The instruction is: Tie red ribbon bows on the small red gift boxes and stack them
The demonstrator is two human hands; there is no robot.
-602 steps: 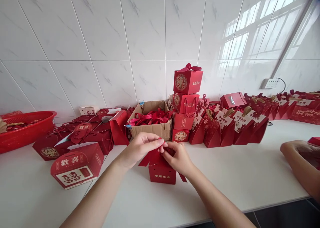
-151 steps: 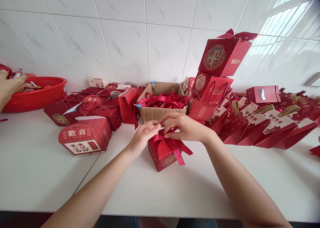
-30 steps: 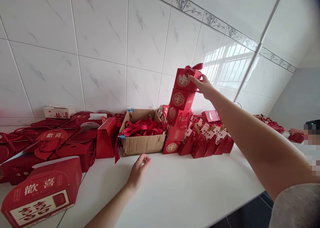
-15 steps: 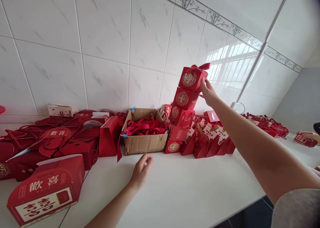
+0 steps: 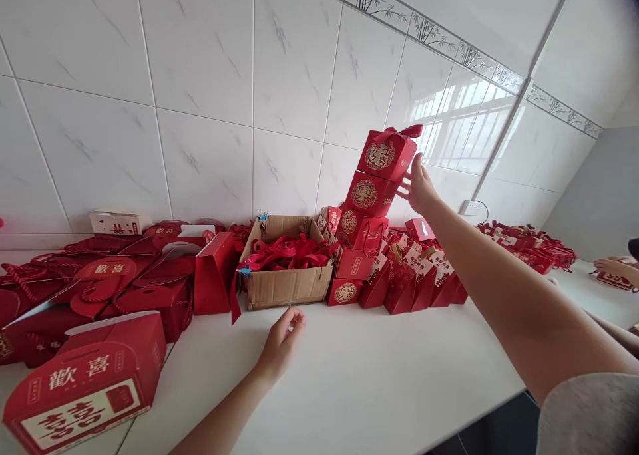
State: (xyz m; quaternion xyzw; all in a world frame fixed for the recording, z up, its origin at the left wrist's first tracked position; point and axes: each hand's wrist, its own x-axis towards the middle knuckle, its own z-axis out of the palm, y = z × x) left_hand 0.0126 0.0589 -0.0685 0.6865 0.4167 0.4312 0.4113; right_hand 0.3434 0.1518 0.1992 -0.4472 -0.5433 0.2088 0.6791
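My right hand [image 5: 420, 185], thumb raised and fingers apart, is open beside the top red gift box [image 5: 382, 155]. This box has a red ribbon bow on its lid and a gold round emblem. It sits on a similar red box [image 5: 370, 193], whose right side my fingertips are close to; whether they touch it I cannot tell. More red boxes stand under these in a leaning stack. My left hand [image 5: 283, 342] rests on the white table, fingers curled closed, with nothing seen in it. Just behind it is a cardboard box [image 5: 287, 290] full of red ribbons [image 5: 292, 252].
Red handled gift boxes [image 5: 154, 302] crowd the left, with a larger one [image 5: 82, 388] at the front. Small red bags [image 5: 422, 279] line up right of the stack. Farther right lie more red boxes [image 5: 534, 245] and another person's hand [image 5: 616, 272]. A tiled wall [image 5: 210, 169] rises behind.
My right thumb has come off the top box, and the hand has opened and drawn slightly down. The box stays on the stack. My left hand has not moved.
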